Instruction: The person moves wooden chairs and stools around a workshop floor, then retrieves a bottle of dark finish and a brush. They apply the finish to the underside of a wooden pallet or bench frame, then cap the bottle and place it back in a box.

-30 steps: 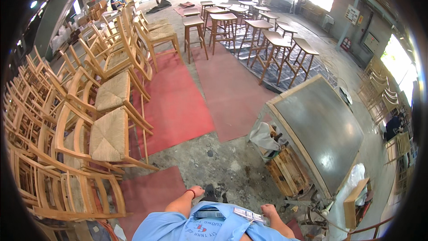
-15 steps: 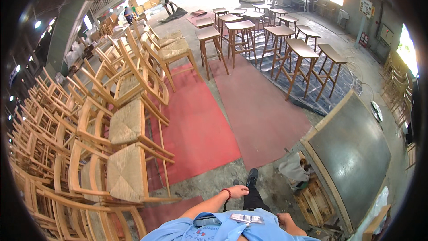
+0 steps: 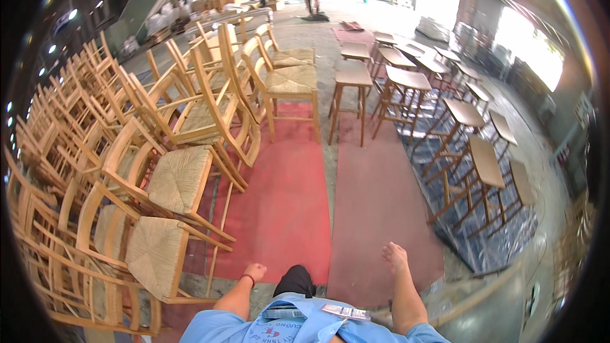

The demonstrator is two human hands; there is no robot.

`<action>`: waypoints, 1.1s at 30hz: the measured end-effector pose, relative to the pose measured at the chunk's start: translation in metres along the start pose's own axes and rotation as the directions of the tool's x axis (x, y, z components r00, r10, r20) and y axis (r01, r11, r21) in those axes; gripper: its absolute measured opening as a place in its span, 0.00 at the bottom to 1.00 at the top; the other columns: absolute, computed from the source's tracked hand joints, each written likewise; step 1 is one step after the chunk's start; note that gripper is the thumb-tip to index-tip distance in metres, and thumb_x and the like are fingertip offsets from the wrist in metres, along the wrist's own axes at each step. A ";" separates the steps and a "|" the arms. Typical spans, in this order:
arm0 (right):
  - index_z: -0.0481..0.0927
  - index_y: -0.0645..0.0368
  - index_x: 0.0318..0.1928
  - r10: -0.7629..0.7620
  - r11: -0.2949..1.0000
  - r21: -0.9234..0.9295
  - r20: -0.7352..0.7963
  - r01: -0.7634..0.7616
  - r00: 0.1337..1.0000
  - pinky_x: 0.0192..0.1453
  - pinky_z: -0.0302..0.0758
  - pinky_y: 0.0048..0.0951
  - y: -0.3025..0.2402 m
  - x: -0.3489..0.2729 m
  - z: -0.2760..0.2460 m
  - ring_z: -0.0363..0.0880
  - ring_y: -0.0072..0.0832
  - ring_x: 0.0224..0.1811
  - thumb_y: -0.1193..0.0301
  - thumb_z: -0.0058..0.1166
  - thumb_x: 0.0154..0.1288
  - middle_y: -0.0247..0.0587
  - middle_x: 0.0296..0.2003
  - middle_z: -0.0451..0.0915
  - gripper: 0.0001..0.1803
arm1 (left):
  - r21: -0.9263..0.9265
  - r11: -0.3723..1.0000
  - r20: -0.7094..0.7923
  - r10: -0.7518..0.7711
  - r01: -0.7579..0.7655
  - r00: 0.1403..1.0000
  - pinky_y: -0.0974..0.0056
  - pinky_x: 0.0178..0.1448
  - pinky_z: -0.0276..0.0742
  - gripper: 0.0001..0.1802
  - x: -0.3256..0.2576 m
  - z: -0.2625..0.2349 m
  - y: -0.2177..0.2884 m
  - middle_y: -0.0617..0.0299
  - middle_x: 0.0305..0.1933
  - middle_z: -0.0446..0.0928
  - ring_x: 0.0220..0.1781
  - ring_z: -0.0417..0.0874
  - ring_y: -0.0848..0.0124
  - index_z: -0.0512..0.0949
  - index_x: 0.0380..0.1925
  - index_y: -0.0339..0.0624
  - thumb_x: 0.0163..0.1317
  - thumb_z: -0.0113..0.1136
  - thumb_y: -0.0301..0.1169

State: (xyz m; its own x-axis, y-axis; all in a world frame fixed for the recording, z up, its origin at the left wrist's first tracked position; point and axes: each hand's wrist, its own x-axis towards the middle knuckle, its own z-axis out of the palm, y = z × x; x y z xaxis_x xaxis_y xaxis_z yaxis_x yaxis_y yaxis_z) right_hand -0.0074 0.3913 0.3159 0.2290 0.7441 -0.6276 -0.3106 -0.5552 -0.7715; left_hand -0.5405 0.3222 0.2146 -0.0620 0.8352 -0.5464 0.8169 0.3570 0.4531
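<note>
Ahead, open straight-edged mats between chairs and stools.

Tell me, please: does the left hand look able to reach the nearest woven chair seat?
Probably yes, with a stretch leftward: the left hand looks empty and the woven seat lies uncovered, though chair legs jut partly between them.

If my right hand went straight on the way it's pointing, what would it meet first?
Probably the front-left brown wooden stool with a flat tan seat: your right hand points roughly toward it, over the flat dull-red floor mat. Depth is unclear, so it might miss.
</note>
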 end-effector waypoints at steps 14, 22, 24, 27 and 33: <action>0.81 0.60 0.47 0.372 0.446 -0.894 0.139 -0.045 0.918 0.37 0.78 0.33 -0.048 0.198 0.038 0.82 0.31 0.37 0.63 0.51 0.67 0.45 0.38 0.84 0.16 | 0.210 0.948 0.080 0.229 -0.241 0.970 0.50 0.55 0.75 0.17 0.302 -0.129 0.123 0.46 0.50 0.78 0.53 0.78 0.51 0.80 0.41 0.41 0.66 0.40 0.33; 0.73 0.65 0.50 0.429 0.784 -0.500 0.008 -0.368 0.903 0.51 0.76 0.55 -0.178 0.371 0.173 0.78 0.53 0.52 0.50 0.51 0.66 0.60 0.51 0.75 0.28 | -0.393 0.894 -0.336 0.079 -0.216 0.939 0.58 0.49 0.75 0.18 0.445 -0.287 0.284 0.52 0.38 0.81 0.42 0.81 0.61 0.79 0.42 0.37 0.63 0.54 0.40; 0.69 0.65 0.57 0.360 0.863 -0.398 0.050 -0.312 0.932 0.54 0.74 0.55 -0.218 0.437 0.211 0.75 0.55 0.56 0.46 0.49 0.66 0.61 0.55 0.73 0.34 | -0.392 0.870 -0.410 0.125 -0.298 0.904 0.64 0.43 0.75 0.15 0.465 -0.274 0.282 0.60 0.32 0.80 0.35 0.79 0.72 0.79 0.42 0.38 0.63 0.57 0.38; 0.64 0.62 0.62 0.311 0.938 -0.203 0.135 -0.281 0.941 0.58 0.71 0.51 -0.283 0.538 0.265 0.71 0.54 0.58 0.42 0.47 0.65 0.58 0.59 0.69 0.39 | -0.405 0.907 -0.303 -0.012 -0.118 0.953 0.53 0.58 0.72 0.21 0.470 -0.233 0.249 0.47 0.50 0.79 0.55 0.77 0.51 0.80 0.45 0.39 0.65 0.51 0.45; 0.62 0.56 0.65 0.239 0.940 0.204 0.169 -0.272 0.956 0.66 0.63 0.44 -0.415 0.696 0.386 0.63 0.45 0.66 0.44 0.49 0.66 0.49 0.64 0.64 0.37 | 0.360 0.908 0.367 -0.348 0.213 0.863 0.52 0.65 0.68 0.21 0.380 -0.170 0.218 0.50 0.59 0.74 0.63 0.73 0.56 0.77 0.53 0.44 0.66 0.42 0.38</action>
State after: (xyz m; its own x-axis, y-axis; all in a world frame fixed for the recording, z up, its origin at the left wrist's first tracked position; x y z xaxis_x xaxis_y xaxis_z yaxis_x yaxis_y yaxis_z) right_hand -0.0749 1.2829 0.2392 -0.0115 0.6413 -0.7672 -0.5427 -0.6484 -0.5339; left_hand -0.4831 0.7888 0.2250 -0.1271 0.4432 -0.8874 0.9351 0.3519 0.0418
